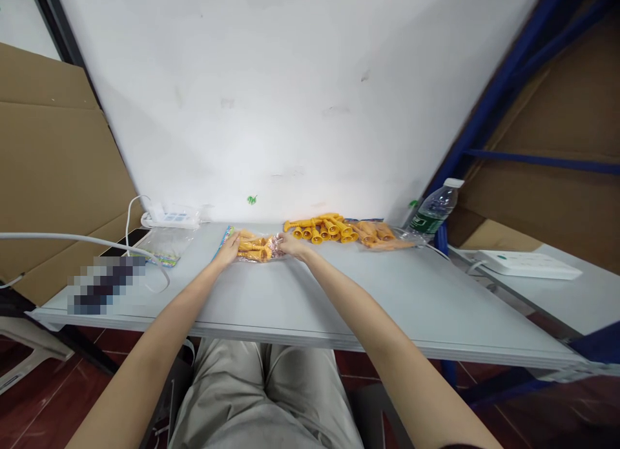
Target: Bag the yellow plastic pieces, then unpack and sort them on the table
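A clear plastic bag (254, 250) of yellow-orange toy horns lies on the grey table (310, 294), with a colourful printed strip at its left end. My left hand (228, 249) is closed on that left end. At the opposite end, my right hand (292, 245) pinches the crinkled plastic, fingers partly hidden. Just right of it is a pile of loose yellow toy horns (325, 229), their flared ends facing me. Another plastic bag of horns (382, 234) lies beside the pile.
A plastic water bottle (433, 210) leans at the back right, near a white power strip (527, 264). Clear bags (167, 245), a second power strip (172, 219) and a white cable (87, 238) are at left. A white panel (290, 113) stands behind.
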A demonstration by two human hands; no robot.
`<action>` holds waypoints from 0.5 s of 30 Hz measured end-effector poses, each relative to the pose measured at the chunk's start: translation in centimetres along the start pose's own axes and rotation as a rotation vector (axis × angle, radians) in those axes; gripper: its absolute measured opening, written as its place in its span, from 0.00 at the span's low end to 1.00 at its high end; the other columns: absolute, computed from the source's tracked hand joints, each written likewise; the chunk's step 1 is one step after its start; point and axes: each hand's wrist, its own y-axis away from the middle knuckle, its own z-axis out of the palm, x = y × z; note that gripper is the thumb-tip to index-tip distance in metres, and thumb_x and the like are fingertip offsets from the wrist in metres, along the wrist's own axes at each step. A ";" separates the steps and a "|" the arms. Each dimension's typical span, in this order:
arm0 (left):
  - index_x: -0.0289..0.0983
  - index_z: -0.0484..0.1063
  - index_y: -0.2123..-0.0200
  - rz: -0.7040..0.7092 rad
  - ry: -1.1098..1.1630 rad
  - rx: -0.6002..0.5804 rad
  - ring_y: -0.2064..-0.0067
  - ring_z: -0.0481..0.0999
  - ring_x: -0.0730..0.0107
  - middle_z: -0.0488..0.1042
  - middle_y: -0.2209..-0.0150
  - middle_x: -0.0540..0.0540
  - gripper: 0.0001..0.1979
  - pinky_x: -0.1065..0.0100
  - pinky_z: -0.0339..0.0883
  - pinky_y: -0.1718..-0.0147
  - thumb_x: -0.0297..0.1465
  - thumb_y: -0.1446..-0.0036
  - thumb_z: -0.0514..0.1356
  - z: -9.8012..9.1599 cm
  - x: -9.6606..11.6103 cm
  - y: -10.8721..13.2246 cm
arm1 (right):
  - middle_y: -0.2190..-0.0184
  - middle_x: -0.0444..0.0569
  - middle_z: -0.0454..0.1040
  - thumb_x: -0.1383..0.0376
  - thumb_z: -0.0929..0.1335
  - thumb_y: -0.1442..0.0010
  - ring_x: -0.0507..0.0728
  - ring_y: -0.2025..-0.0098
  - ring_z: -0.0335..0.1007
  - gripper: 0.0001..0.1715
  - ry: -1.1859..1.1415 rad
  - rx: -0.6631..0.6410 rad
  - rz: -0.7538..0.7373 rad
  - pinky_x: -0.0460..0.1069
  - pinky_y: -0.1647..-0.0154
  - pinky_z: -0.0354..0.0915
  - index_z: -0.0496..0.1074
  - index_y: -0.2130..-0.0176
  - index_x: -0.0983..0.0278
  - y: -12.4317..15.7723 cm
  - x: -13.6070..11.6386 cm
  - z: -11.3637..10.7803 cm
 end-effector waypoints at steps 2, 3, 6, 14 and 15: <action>0.36 0.64 0.39 0.013 -0.073 -0.017 0.31 0.53 0.65 0.61 0.34 0.44 0.25 0.60 0.42 0.32 0.33 0.36 0.44 -0.1 0.2 0.2 | 0.86 0.38 0.65 0.78 0.69 0.56 0.50 0.81 0.64 0.14 0.086 -0.002 0.043 0.44 0.78 0.62 0.63 0.72 0.63 0.1 -0.2 -0.1; 0.35 0.64 0.39 0.022 -0.124 -0.022 0.31 0.51 0.64 0.59 0.34 0.42 0.25 0.58 0.42 0.32 0.33 0.36 0.44 -0.2 0.3 0.3 | 0.86 0.38 0.66 0.79 0.69 0.56 0.50 0.81 0.64 0.14 0.117 0.017 0.043 0.44 0.77 0.62 0.63 0.73 0.63 0.2 -0.3 -0.3; 0.37 0.64 0.39 0.016 -0.298 -0.016 0.30 0.47 0.58 0.52 0.31 0.41 0.25 0.49 0.41 0.33 0.33 0.35 0.43 -0.6 0.6 1.0 | 0.82 0.42 0.69 0.75 0.67 0.48 0.50 0.78 0.65 0.09 0.132 0.136 -0.040 0.45 0.72 0.63 0.64 0.75 0.63 0.7 -0.6 -0.6; 0.38 0.67 0.44 0.018 -0.619 0.002 0.30 0.47 0.54 0.52 0.31 0.39 0.21 0.41 0.35 0.34 0.33 0.37 0.46 -1.6 2.2 1.8 | 0.68 0.47 0.76 0.61 0.70 0.46 0.57 0.60 0.70 0.09 0.243 0.077 -0.234 0.50 0.54 0.63 0.72 0.74 0.64 2.2 0.2 -1.1; 0.38 0.69 0.46 0.028 -0.636 0.000 0.30 0.47 0.53 0.52 0.31 0.38 0.20 0.41 0.35 0.34 0.33 0.38 0.47 -1.7 2.5 1.7 | 0.67 0.47 0.76 0.63 0.71 0.48 0.58 0.59 0.69 0.07 0.292 0.097 -0.230 0.51 0.52 0.62 0.72 0.74 0.63 2.1 0.3 -1.2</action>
